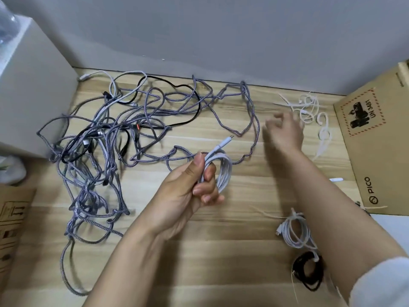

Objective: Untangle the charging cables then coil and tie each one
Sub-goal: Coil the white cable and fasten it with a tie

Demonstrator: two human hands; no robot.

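Black coil (308,271) near; white coil (221,171) in left hand (188,191).

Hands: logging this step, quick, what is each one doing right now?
Left hand: grips the coiled white charging cable.
Right hand: open, blurred, holding nothing, beside the white cable ties.

A light wood-grain table (199,251) is seen from above. Its far left half is covered by a tangle of grey braided, white and black charging cables (106,138). A loose cluster of white cable ties (309,111) is scattered at the far right. Two coiled cables are laid at the near right, a white coil (292,233) and, just nearer, a black coil (307,271). Cardboard boxes are set at the right edge (376,138) and the near left (13,222).
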